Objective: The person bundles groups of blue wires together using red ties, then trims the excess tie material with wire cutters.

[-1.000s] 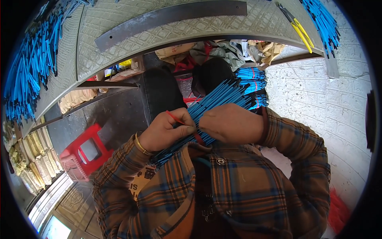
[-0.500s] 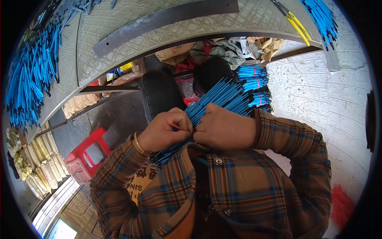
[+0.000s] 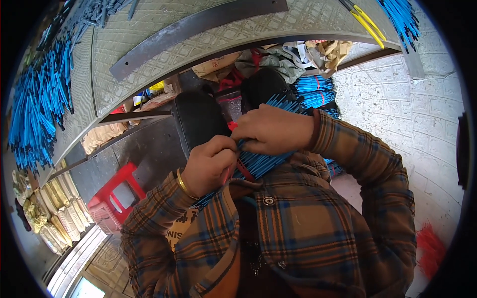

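Note:
Across my lap lies a bundle of thin blue rods (image 3: pixel 263 161) with dark ends, partly hidden under my hands and jacket. A red tie strip (image 3: pixel 244 170) crosses the bundle near its middle. My left hand (image 3: pixel 212 164) is closed at the bundle's left side, with a bit of red strip showing between its fingers. Over the bundle's upper part, my right hand (image 3: pixel 272 130) is closed, its fingertips pinched close to my left hand. What the right fingertips hold is hidden.
Ahead stands a worktable (image 3: pixel 164 74) bearing a metal bar (image 3: pixel 194 30), yellow-handled pliers (image 3: pixel 368 25) and loose blue rods (image 3: pixel 42 107). Tied blue bundles (image 3: pixel 317 92) lie by the white wall (image 3: pixel 377 129). A red stool (image 3: pixel 117 193) stands at left; red strips (image 3: pixel 430 251) hang at lower right.
My right hand has moved up and away from my left, which has shifted slightly left and down. The red strip now shows across the bundle. The view has shifted a little.

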A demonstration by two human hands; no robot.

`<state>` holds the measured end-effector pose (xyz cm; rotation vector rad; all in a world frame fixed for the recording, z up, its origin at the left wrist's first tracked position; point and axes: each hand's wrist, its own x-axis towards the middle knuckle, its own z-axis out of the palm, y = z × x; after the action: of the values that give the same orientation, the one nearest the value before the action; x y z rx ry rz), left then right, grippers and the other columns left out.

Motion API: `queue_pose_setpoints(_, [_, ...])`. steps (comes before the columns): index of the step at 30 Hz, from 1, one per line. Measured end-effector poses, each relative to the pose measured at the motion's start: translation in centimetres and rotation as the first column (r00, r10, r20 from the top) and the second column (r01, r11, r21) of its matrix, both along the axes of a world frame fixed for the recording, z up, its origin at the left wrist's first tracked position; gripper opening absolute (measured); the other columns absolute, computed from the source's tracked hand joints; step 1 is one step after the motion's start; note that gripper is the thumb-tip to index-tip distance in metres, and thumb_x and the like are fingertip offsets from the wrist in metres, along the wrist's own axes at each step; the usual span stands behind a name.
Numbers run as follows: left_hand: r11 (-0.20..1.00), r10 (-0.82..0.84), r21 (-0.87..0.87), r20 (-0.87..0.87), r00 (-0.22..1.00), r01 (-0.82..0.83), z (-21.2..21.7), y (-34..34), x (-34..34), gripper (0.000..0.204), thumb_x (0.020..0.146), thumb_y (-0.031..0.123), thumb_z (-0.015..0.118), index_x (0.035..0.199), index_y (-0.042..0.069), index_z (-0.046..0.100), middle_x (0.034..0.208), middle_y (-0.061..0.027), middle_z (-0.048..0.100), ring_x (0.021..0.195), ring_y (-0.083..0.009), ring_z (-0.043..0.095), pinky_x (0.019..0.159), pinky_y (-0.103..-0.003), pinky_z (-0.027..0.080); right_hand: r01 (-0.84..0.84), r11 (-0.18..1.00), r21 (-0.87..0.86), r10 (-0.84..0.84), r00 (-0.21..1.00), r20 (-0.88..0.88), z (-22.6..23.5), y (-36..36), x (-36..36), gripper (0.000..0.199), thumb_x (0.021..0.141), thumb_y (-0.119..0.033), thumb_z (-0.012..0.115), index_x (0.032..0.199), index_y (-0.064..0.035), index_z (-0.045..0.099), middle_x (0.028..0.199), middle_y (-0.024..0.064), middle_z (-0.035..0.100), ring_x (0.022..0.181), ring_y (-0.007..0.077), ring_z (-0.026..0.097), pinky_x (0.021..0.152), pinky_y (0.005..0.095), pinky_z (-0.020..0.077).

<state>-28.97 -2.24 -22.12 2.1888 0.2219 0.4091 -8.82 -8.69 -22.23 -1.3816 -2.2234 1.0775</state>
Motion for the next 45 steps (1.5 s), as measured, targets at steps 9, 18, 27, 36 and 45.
queue_pose_setpoints(9, [1.000, 0.003, 0.028, -0.028, 1.000, -0.003, -0.5, -0.1, -0.5, 0.016, 0.066, -0.001, 0.065, 0.075, 0.002, 0.051, 0.093, -0.0103, 0.049, 0.069, -0.0222, 0.056, 0.058, -0.026, 0.047, -0.035, 0.998, 0.048, 0.034, 0.999, 0.015, -0.2, -0.4, -0.4, 0.017, 0.076, -0.019, 0.060, 0.091, -0.0125, 0.062, 0.085, 0.0042, 0.056, 0.082, 0.0230, 0.056, 0.065, 0.0370, 0.0366])
queue_pose_setpoints(18, [0.999, -0.022, -0.038, -0.090, 0.996, 0.019, -0.4, -0.3, -0.9, 0.016, 0.066, 0.000, 0.065, 0.074, 0.003, 0.050, 0.090, -0.0103, 0.050, 0.070, -0.0216, 0.056, 0.058, -0.026, 0.047, 0.017, 0.999, 0.033, -0.015, 0.998, -0.062, -0.5, -0.7, -0.9, 0.013, 0.071, -0.014, 0.058, 0.083, -0.0113, 0.061, 0.078, 0.0043, 0.056, 0.079, 0.0238, 0.056, 0.065, 0.0374, 0.0363])
queue_pose_setpoints(27, [0.977, -0.213, -0.100, -0.314, 0.925, 0.190, 1.3, 1.2, -2.3, 0.019, 0.071, 0.003, 0.067, 0.082, 0.005, 0.052, 0.095, -0.0106, 0.052, 0.083, -0.0237, 0.057, 0.069, -0.031, 0.046, -0.045, 0.998, 0.037, 0.041, 0.993, 0.114, 0.4, -0.5, -1.1, 0.016, 0.069, -0.018, 0.060, 0.083, -0.0106, 0.059, 0.085, 0.0057, 0.057, 0.084, 0.0248, 0.055, 0.069, 0.0383, 0.0389])
queue_pose_setpoints(36, [0.844, -0.225, -0.534, -0.432, 0.873, -0.047, -1.6, 2.4, -3.1, 0.075, 0.067, 0.020, 0.075, 0.127, 0.003, 0.033, 0.118, -0.0167, 0.050, 0.112, -0.0270, 0.049, 0.096, -0.034, 0.037, -0.335, 0.936, 0.103, 0.242, 0.831, 0.501, 1.3, -0.3, -0.2, 0.072, 0.061, -0.037, 0.073, 0.123, -0.0120, 0.045, 0.099, 0.0117, 0.055, 0.094, 0.0288, 0.052, 0.076, 0.0399, 0.0415])
queue_pose_setpoints(45, [0.904, -0.240, -0.427, -0.539, 0.807, -0.015, -1.6, 2.4, -3.4, 0.079, 0.066, 0.019, 0.076, 0.131, 0.002, 0.034, 0.123, -0.0148, 0.047, 0.117, -0.0242, 0.045, 0.098, -0.035, 0.036, -0.311, 0.929, 0.199, 0.202, 0.879, 0.433, 0.1, -1.7, -1.6, 0.086, 0.052, -0.039, 0.077, 0.126, -0.0109, 0.042, 0.097, 0.0139, 0.054, 0.091, 0.0278, 0.052, 0.072, 0.0398, 0.0418])
